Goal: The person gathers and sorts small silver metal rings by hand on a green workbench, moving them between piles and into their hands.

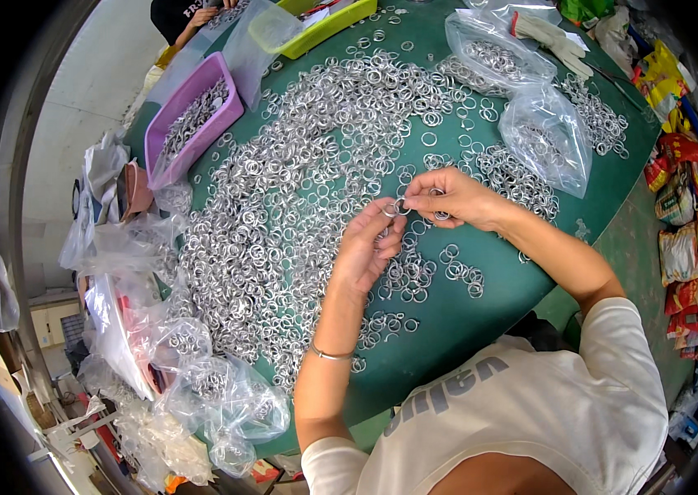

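Where the two hands meet above the tabletop (507,285), near the middle of the view: two metal rings, held at the fingertips.

Left hand (368,247): thumb and fingers pinching the left-held ring (389,211); more metal shows by the curled fingers, though whether gripped or lying behind cannot be told.

Right hand (458,198): thumb and forefinger pinching the right-held ring (402,206), which overlaps the other in view; linked or merely touching, not clear. Another ring (441,215) sits at its curled fingers.

Stock about them: one broad, loose heap of rings (357,103), left of and beyond the hands; a small cluster (464,272) right of the left forearm; a clear bag (545,153) with rings, beyond the right hand; a purple tray (205,147) part filled, at the far left; a work glove (554,43) on the far side.

Hazards, as judged. Dropped ring: pinch on a slim, probably slick rim; a slip would lose it among lookalikes below. Mixed lots: heap and cluster lie near each other with no divider, so a sweeping forearm could merge them. Spill: the clear bag is soft-walled, and an elbow catching it might shift its contents. Pinched skin: bare fingertips at close-set metal edges.
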{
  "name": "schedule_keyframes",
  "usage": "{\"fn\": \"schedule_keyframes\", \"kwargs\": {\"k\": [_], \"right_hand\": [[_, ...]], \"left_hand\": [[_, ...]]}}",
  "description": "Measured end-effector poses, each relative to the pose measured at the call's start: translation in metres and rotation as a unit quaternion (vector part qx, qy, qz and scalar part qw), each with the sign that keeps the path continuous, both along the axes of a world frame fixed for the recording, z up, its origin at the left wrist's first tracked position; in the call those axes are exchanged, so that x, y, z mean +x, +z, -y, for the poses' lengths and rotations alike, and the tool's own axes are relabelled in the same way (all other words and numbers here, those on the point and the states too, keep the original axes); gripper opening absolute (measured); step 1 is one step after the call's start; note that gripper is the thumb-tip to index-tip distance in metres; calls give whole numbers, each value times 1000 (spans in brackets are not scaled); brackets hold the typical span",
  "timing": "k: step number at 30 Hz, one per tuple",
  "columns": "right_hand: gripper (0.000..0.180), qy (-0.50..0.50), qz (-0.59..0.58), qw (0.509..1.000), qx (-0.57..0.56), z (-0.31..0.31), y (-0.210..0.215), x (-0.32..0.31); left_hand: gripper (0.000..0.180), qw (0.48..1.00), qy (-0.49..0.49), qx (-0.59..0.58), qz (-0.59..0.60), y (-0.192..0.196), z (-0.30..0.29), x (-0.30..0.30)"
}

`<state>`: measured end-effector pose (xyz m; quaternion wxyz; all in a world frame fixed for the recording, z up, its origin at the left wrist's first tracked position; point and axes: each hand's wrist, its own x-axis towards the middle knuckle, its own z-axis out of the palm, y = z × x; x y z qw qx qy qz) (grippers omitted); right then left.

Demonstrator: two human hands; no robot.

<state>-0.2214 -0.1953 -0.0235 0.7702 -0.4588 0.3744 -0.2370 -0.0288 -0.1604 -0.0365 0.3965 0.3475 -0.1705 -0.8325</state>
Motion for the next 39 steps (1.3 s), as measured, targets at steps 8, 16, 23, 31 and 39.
{"fn": "schedule_keyframes", "kwargs": {"k": [8, 16, 23, 31, 39], "right_hand": [[18, -21, -31, 998, -54, -9, 1, -4], [19, -24, -66, 990, -123, -13, -7, -4], [15, 57, -202, 936, -284, -14, -4, -23], [12, -52, -478, 728, -489, 29, -7, -71], [25, -116, -75, 988, -68, 33, 8, -85]], "left_hand": [[20, 993, -13, -79, 86, -1, -9, -4], [8, 944, 27, -140, 296, 3, -18, -11], [14, 711, 65, -435, 548, 10, -27, -15], [13, 568, 44, -420, 706, 5, -28, 10], [19, 808, -27, -285, 514, 9, -33, 0]]}}
